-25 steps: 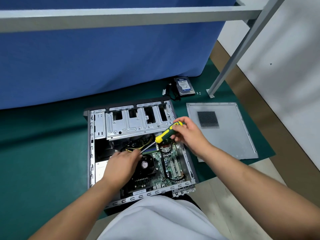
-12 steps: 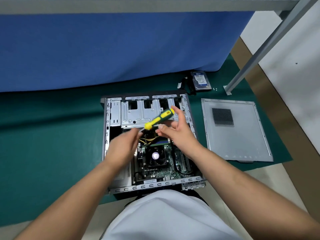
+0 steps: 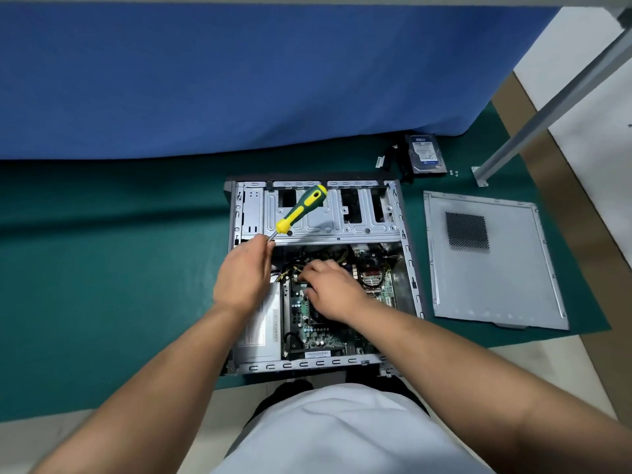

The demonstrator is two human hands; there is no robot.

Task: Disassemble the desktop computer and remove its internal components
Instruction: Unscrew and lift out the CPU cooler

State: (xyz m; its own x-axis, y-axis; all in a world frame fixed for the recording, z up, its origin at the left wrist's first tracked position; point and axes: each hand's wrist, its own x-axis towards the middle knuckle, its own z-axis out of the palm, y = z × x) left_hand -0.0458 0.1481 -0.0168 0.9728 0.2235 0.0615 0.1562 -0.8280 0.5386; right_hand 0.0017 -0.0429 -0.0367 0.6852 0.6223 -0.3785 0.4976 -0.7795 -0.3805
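screwdriver (image 3: 301, 210) now in left hand (image 3: 244, 271)

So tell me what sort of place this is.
Probably a repair or training workshop floor: the opened computer case lies on a green mat, its side panel and a hard drive set aside beside a blue-draped metal-framed bench.

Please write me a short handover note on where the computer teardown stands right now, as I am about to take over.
Left hand: grips the screwdriver by its shaft, handle pointing up and away, over the case.
Right hand: down inside the computer case, fingers at the yellow cables over the motherboard; the grip itself is hidden.
Done: side panel is off, lying right of the case on the green mat; hard drive is out, behind the case.
Left: motherboard, power supply and cabling are still inside.
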